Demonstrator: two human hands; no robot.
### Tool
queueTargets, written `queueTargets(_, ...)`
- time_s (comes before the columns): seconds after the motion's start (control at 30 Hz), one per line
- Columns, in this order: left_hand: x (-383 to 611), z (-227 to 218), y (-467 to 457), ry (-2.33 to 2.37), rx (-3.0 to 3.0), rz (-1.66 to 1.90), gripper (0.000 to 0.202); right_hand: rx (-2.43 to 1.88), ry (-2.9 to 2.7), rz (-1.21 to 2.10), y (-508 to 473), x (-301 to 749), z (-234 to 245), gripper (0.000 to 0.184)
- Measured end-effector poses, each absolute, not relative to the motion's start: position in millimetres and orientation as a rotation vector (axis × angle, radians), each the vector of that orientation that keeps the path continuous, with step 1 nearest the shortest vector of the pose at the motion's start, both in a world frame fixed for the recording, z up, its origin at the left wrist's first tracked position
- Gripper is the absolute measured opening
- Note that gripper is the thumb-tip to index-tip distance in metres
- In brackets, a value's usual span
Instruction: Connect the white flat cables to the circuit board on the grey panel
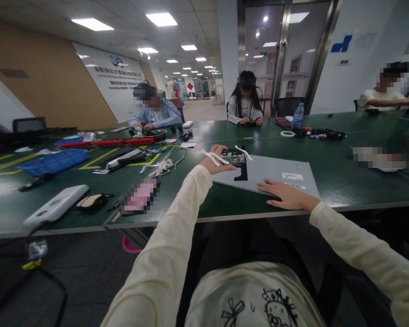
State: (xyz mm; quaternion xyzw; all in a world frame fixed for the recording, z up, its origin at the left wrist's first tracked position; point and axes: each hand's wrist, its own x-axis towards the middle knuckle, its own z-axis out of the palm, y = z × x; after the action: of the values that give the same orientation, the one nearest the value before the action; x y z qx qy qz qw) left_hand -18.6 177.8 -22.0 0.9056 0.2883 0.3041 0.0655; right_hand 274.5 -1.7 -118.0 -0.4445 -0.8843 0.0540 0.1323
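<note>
A flat grey metal panel (pixel 276 168) with white labels lies on the table near its front edge. Over its left end is a green circuit board (pixel 236 159) in a black frame, with white ribbon cables (pixel 215 158) at its sides. My left hand (pixel 217 160) grips the board's left side, thumb toward me and fingers around the far side; part of the grip is hidden. My right hand (pixel 288 195) rests flat on the panel's front right part, fingers spread.
Left on the green table (pixel 177 200) are a pink-screened phone (pixel 141 196), a white power bank (pixel 57 204), a blue basket (pixel 54 162) and tangled white cables (pixel 162 167). A water bottle (pixel 297 115) and tape roll (pixel 287 134) stand farther back. Three people sit around the table.
</note>
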Motion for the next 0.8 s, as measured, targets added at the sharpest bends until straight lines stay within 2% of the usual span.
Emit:
queueTargets(0.27, 5, -33, 159, 0.844, 2.782, 0.899, 0.087, -0.941, -2.629, 0.187, -25, 237, -107, 0.055)
queueTargets(0.6, 22, -89, 153, 1.09, 2.718, 0.678, 0.093, -0.678, -2.494, -0.274, -32, 216, -121, 0.039)
queueTargets(0.7, 23, -100, 154, 1.146, 2.676, 0.668, 0.097, -0.694, -2.36, -0.208, -39, 202, -116, 0.031)
queueTargets(0.8, 21, -111, 157, 1.147, 2.657, 0.643, 0.096, -0.66, -2.181, 0.055, -56, 172, -89, 0.029)
